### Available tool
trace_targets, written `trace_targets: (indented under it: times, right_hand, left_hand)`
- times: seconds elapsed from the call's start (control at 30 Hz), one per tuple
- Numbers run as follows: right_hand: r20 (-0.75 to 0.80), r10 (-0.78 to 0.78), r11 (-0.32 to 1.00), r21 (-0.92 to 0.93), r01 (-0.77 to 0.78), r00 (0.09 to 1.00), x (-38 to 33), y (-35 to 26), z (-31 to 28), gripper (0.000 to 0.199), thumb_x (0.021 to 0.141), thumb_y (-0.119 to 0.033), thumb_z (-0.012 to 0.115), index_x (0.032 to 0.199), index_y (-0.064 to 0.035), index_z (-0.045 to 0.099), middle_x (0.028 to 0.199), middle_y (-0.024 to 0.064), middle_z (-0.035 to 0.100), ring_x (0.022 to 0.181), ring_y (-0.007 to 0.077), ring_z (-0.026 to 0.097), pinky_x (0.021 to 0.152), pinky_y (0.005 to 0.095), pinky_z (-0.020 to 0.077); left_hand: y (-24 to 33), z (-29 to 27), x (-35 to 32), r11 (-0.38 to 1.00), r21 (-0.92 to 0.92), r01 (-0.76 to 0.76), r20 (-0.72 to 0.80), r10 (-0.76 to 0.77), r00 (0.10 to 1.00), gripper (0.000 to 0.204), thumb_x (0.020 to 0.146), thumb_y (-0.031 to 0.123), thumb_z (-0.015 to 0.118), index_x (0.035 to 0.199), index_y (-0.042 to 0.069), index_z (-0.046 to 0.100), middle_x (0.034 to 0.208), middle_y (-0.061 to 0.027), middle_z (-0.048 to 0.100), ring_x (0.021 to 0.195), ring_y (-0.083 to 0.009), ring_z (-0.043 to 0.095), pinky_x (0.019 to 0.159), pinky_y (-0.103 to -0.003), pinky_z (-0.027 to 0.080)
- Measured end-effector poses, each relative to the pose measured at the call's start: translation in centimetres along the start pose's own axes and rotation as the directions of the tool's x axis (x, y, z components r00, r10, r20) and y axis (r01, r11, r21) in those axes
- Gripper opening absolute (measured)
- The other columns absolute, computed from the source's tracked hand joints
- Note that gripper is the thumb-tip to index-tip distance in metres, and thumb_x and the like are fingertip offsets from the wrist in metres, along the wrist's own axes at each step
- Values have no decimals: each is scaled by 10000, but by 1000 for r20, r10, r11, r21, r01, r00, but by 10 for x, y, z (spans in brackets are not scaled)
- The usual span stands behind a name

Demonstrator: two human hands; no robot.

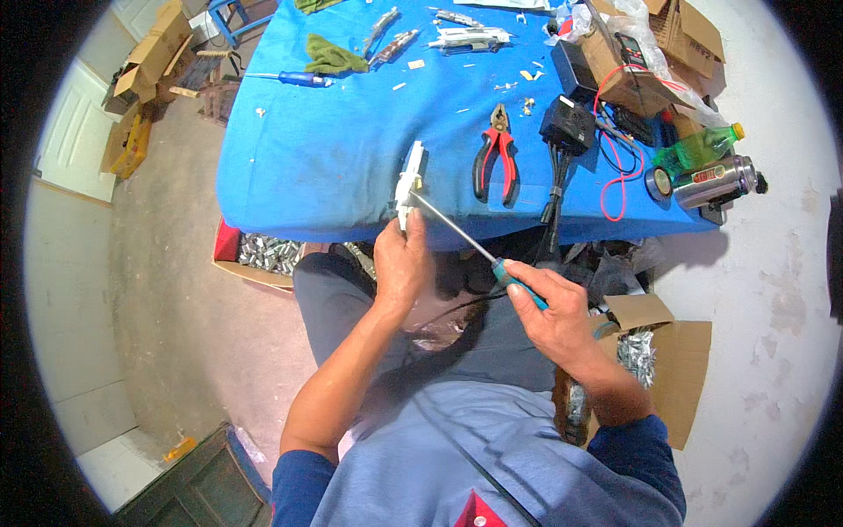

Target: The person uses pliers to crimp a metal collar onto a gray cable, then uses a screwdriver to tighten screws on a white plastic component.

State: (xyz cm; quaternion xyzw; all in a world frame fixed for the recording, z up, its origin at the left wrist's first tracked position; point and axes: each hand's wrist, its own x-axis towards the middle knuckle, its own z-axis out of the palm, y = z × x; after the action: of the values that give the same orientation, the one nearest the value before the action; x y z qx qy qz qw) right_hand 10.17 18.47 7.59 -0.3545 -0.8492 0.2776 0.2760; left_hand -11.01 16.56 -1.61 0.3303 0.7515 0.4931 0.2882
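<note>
At the table's near edge my left hand [402, 270] is closed around the lower end of a narrow white plastic and metal part [408, 180], which stands nearly upright in the picture. My right hand [559, 321] grips the teal handle of a screwdriver [457, 230]. Its long shaft slants up and left, and the tip meets the side of the white part; whether it sits in a slot or screw is too small to tell. Just right of the part lie red and black pliers [498, 158] with their handles apart.
A blue cloth [307, 149] covers the table. Toward the back lie similar white parts [470, 39], a green rag [334, 55] and a blue screwdriver [303, 79]. A black adapter [568, 123], green bottle [702, 147] and steel flask [716, 182] crowd the right. Boxes of metal pieces [270, 253] flank my legs.
</note>
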Motion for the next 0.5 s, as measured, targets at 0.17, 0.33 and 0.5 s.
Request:
trace_targets:
  times: [0.17,0.33,0.5]
  right_hand:
    - [286,542,496,650,-576,790,-18,16,20,321,893,-160,658,1189,-36,646,882,107,698,584,120,605,481,232,444]
    - [457,604,30,805,-592,653,-30,14,39,347,894,-169,663,1212,-44,607,840,88,673,547,93,582,396,181,366]
    - [-211,5,994,112,19,977,-29,27,46,303,869,-126,666,1167,-72,661,860,103,684,671,176,648,542,302,504]
  left_hand:
    - [7,-1,-2,1000,-12,24,-9,-24,1000,495,985,381,478,861,-82,602,674,-228,591,643,-368,586,640,-455,453]
    - [1,4,3,998,34,43,-24,-42,999,476,979,349,484,814,-86,587,654,-236,571,610,-370,545,634,-452,442]
    - [-5,3,4,998,-17,-59,-38,58,998,544,981,450,504,725,-29,529,575,-43,462,547,-138,397,502,-366,364]
